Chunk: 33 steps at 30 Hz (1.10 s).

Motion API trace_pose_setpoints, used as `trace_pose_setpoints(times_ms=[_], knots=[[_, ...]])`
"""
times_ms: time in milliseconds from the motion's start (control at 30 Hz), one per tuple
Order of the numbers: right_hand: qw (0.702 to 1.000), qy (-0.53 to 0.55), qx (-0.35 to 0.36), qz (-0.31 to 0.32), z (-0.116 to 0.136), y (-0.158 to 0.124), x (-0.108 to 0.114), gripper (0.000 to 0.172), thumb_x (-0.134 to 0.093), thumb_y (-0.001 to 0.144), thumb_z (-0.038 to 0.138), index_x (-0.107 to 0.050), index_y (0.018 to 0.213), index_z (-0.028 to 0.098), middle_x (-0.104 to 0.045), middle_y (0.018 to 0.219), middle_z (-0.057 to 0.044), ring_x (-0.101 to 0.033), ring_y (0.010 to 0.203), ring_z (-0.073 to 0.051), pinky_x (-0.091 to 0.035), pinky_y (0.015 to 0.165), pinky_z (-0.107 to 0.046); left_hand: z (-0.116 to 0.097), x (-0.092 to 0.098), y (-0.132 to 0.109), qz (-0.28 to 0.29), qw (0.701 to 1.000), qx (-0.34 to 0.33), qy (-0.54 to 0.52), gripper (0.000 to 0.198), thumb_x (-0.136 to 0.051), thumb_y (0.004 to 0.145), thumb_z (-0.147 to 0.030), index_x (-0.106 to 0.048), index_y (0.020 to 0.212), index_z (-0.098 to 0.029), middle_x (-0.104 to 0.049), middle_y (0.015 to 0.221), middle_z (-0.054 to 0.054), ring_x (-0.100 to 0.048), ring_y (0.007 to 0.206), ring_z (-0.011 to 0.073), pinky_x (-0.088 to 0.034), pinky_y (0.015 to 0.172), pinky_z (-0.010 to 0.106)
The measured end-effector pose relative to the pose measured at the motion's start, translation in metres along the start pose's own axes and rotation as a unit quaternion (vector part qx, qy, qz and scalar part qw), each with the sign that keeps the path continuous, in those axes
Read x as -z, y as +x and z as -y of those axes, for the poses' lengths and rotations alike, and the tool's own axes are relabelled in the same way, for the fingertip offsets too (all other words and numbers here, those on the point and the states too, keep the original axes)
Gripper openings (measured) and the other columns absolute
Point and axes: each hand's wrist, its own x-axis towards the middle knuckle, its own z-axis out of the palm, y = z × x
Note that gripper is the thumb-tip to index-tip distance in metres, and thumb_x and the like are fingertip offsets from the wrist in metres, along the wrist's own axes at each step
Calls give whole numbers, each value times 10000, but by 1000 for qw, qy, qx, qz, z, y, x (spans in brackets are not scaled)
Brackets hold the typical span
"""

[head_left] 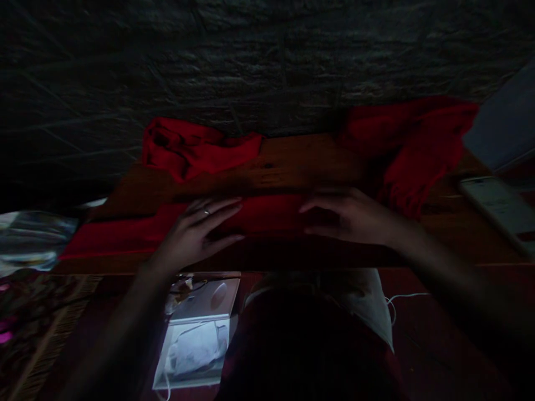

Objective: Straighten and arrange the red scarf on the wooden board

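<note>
At the far left, a clear plastic-wrapped bundle (35, 239) is sitting beside the table, and below it a patterned, fringed rug (45, 328) is covering part of the floor. A long strip of folded red cloth (271, 214) is running along the near side of the wooden table (298, 153), from its left end to between the two hands. Behind that strip, a crumpled red cloth (188, 147) is lying near the stone-textured wall (251, 61).

The left hand (200, 228), wearing a ring (206, 211), is lying over the folded strip, its fingers loosely spread and its thumb standing apart, pinching nothing. Under the near edge, an open white box (204, 381) is resting on the floor; its lid (229, 289) is showing an oval mark, too dim to read.

Further right, the right hand (346, 217) is hovering over or resting on the strip; I cannot tell which. Its thumb and forefinger are curving with a gap between them. Behind it, a second red cloth (418, 133) is spreading in loose folds across the table's back right. At the right end, a pale phone (497, 206) is lying on the table, a small mark near its lower end being too dark to make out.
</note>
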Motion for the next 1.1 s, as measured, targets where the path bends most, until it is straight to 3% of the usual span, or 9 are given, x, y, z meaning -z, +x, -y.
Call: trace_pose_setpoints(times_ms=[167,367,567,867,1100], knots=[[997,-75,-17,-32,3,-28,-23,235,-613,955,257,-649,1173,175,-657,1160,-91,-606,1069,-241,-494,932,-375,-27,-29,35,-73,991,-101,-47,325,-690,900,-301,-660,1214,-224,-703,1250,64,-656,1141,206,-512,978,367],[997,4,-1,-75,-2,-23,-27,190,-537,1004,270,-691,1090,201,-701,1049,-69,-643,991,-205,-516,876,-336,-47,-42,53,-83,987,-127,-49,225,-667,919,-284,-697,1126,-200,-737,1170,58,-681,1063,202,-522,917,358],[993,-11,7,-118,-2,-25,-21,161,-539,993,215,-674,1071,176,-687,999,-72,-631,949,-197,-506,849,-327,-52,-49,57,-88,986,-134,-47,227,-634,937,-233,-685,1153,-191,-736,1162,54,-677,1057,190,-526,931,351],[984,-163,71,-10,0,-34,-18,195,-500,993,170,-689,1025,133,-681,992,-100,-606,941,-229,-509,846,-370,-51,-52,53,-82,986,-135,-49,227,-611,935,-172,-690,1146,-201,-724,1197,49,-676,1089,184,-556,955,347],[984,-162,62,-38,5,-28,-23,285,-558,989,287,-644,1198,115,-678,1113,-120,-606,1011,-251,-517,902,-400,-54,-50,54,-78,989,-121,-35,196,-573,961,-170,-691,1117,-172,-734,1172,52,-687,1061,174,-564,941,311]])
